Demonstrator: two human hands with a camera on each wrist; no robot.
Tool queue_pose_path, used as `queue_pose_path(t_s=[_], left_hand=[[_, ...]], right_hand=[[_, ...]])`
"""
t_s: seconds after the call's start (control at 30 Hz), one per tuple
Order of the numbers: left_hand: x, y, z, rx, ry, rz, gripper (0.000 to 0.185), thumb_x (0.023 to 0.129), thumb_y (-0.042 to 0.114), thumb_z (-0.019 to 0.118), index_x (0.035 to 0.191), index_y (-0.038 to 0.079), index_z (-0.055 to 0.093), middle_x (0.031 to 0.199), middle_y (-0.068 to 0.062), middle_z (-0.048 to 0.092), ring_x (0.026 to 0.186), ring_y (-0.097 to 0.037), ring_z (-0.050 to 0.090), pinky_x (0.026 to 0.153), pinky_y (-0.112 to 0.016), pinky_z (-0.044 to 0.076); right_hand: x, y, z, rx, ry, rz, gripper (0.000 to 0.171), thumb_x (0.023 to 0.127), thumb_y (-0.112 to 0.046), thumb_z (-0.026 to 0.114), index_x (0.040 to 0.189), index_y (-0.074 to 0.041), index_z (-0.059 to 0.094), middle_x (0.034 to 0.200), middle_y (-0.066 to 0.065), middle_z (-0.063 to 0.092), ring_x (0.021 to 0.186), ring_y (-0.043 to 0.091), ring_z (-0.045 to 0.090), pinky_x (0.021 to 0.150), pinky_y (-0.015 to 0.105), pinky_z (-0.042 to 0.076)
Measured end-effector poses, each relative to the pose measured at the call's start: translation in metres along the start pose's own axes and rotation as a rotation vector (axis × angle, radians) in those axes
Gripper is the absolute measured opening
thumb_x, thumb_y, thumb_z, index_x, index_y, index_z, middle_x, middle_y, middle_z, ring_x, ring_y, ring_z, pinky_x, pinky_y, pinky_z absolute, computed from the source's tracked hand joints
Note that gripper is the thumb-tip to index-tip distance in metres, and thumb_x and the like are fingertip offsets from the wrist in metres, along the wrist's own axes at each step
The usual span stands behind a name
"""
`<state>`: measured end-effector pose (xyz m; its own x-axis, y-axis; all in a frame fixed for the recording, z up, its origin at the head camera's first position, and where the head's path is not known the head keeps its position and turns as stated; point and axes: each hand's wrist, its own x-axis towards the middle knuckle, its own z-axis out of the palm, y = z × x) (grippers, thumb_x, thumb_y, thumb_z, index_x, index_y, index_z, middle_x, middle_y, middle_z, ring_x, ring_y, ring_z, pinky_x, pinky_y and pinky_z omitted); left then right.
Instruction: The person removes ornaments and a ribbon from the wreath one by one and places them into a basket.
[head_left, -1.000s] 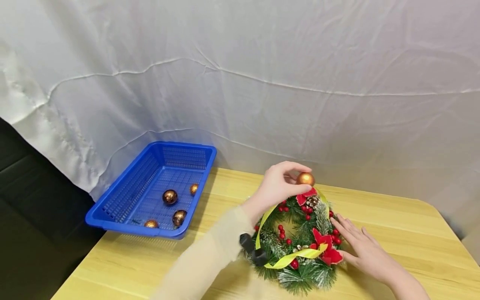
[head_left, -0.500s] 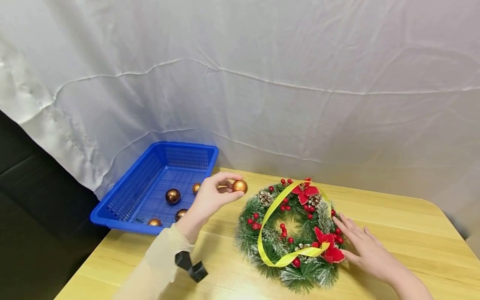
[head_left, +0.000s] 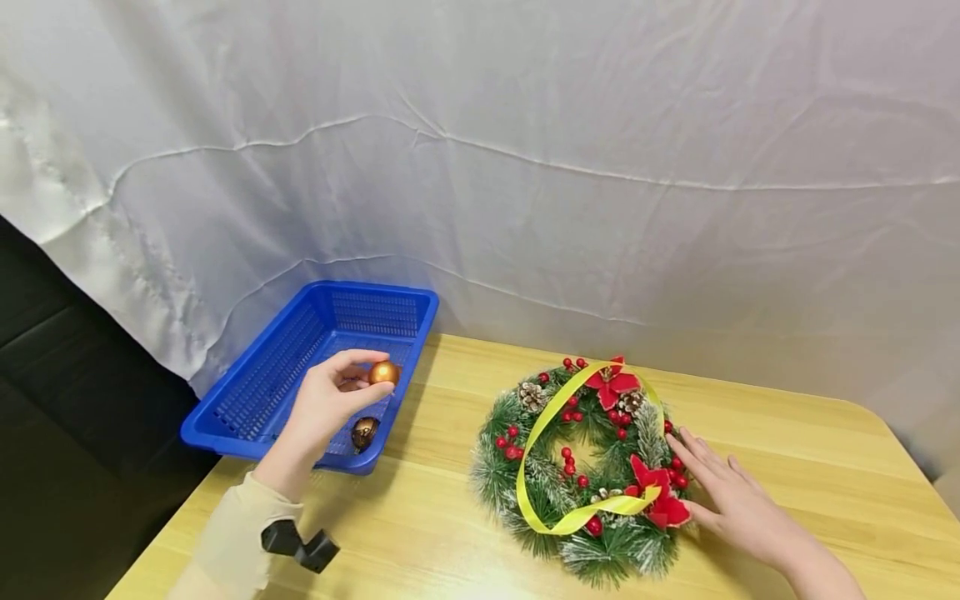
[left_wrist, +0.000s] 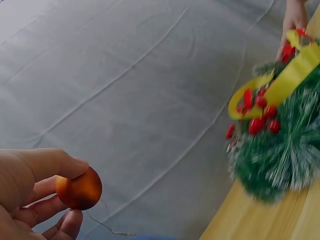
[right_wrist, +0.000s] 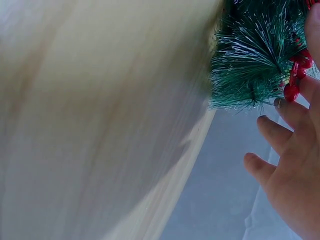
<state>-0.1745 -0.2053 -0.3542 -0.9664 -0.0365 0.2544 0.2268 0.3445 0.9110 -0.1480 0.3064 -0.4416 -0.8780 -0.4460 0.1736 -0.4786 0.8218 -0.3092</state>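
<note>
My left hand (head_left: pixel 330 400) pinches a small copper-gold bauble (head_left: pixel 383 372) between thumb and fingers, over the near right part of the blue basket (head_left: pixel 247 392). In the left wrist view the bauble (left_wrist: pixel 78 188) shows a thin string hanging from it. A green wreath (head_left: pixel 525 487) with red berries, pine cones, red flowers and a yellow ribbon (head_left: pixel 547 417) lies flat on the wooden table (head_left: pixel 787 467). My right hand (head_left: pixel 731 500) rests flat with straight fingers against the wreath's right edge, as the right wrist view also shows (right_wrist: pixel 290 165).
One dark bronze bauble (head_left: pixel 364 432) lies in the basket near its front wall, partly hidden by my left hand. A white cloth backdrop (head_left: pixel 525 167) hangs behind the table. The table's left edge drops off to a dark area (head_left: pixel 67 467).
My left hand carried the bauble leftward from the top of the wreath, across the table, to above the basket. The right hand stayed at the wreath's edge.
</note>
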Motion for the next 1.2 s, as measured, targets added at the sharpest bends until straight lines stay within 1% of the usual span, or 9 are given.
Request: queue_pose_path(t_s=[0.2, 0.4, 0.53, 0.73, 0.93, 1.07, 1.2], left_hand=[[-0.004, -0.014, -0.025, 0.142, 0.019, -0.021, 0.042, 0.080, 0.021, 0.079, 0.116, 0.006, 0.066, 0.102, -0.014, 0.063, 0.080, -0.013, 0.061, 0.068, -0.022, 0.052], [-0.006, -0.026, -0.043, 0.245, 0.007, -0.049, 0.043, 0.081, 0.024, 0.079, 0.117, 0.006, 0.066, 0.102, -0.015, 0.065, 0.082, -0.017, 0.062, 0.066, -0.024, 0.053], [-0.008, -0.032, -0.053, 0.301, 0.005, -0.051, 0.042, 0.081, 0.023, 0.078, 0.117, 0.004, 0.065, 0.103, -0.016, 0.065, 0.081, -0.018, 0.063, 0.064, -0.024, 0.053], [-0.008, -0.038, -0.066, 0.352, 0.020, -0.062, 0.041, 0.083, 0.023, 0.076, 0.117, 0.003, 0.065, 0.102, -0.017, 0.065, 0.081, -0.018, 0.063, 0.066, -0.023, 0.052], [-0.011, -0.044, -0.076, 0.364, -0.011, -0.089, 0.042, 0.085, 0.027, 0.074, 0.118, 0.003, 0.064, 0.105, -0.016, 0.065, 0.087, -0.022, 0.061, 0.066, -0.026, 0.052], [-0.011, -0.049, -0.080, 0.380, -0.004, -0.088, 0.041, 0.084, 0.022, 0.075, 0.118, 0.001, 0.064, 0.108, -0.021, 0.063, 0.090, -0.027, 0.061, 0.065, -0.027, 0.051], [-0.010, -0.053, -0.083, 0.412, 0.026, -0.106, 0.039, 0.083, 0.015, 0.076, 0.117, -0.001, 0.063, 0.109, -0.024, 0.063, 0.091, -0.032, 0.062, 0.064, -0.028, 0.051]], right_hand=[[-0.001, 0.001, 0.002, 0.002, 0.001, -0.003, 0.084, 0.087, -0.027, 0.067, 0.154, -0.016, 0.017, 0.158, 0.010, 0.010, 0.131, 0.048, 0.029, 0.110, 0.031, -0.014], [-0.002, 0.002, 0.002, 0.014, 0.014, -0.005, 0.085, 0.086, -0.024, 0.069, 0.154, -0.017, 0.018, 0.158, 0.010, 0.009, 0.131, 0.049, 0.029, 0.112, 0.041, -0.011], [-0.002, 0.002, 0.002, 0.015, 0.016, -0.004, 0.085, 0.086, -0.024, 0.069, 0.154, -0.018, 0.018, 0.158, 0.009, 0.009, 0.131, 0.049, 0.029, 0.112, 0.044, -0.010], [-0.002, 0.002, 0.003, 0.016, 0.024, -0.012, 0.085, 0.086, -0.023, 0.069, 0.154, -0.017, 0.019, 0.159, 0.008, 0.009, 0.130, 0.049, 0.030, 0.112, 0.045, -0.010], [-0.002, 0.002, 0.002, 0.012, 0.020, -0.007, 0.085, 0.087, -0.025, 0.068, 0.154, -0.018, 0.018, 0.159, 0.008, 0.009, 0.131, 0.049, 0.029, 0.112, 0.042, -0.010], [-0.002, 0.002, 0.002, 0.017, 0.018, -0.004, 0.085, 0.087, -0.025, 0.068, 0.154, -0.018, 0.018, 0.159, 0.008, 0.009, 0.131, 0.049, 0.028, 0.112, 0.043, -0.010], [-0.002, 0.001, 0.002, 0.013, 0.014, -0.002, 0.085, 0.087, -0.024, 0.068, 0.154, -0.017, 0.018, 0.159, 0.008, 0.008, 0.131, 0.049, 0.029, 0.112, 0.041, -0.011]])
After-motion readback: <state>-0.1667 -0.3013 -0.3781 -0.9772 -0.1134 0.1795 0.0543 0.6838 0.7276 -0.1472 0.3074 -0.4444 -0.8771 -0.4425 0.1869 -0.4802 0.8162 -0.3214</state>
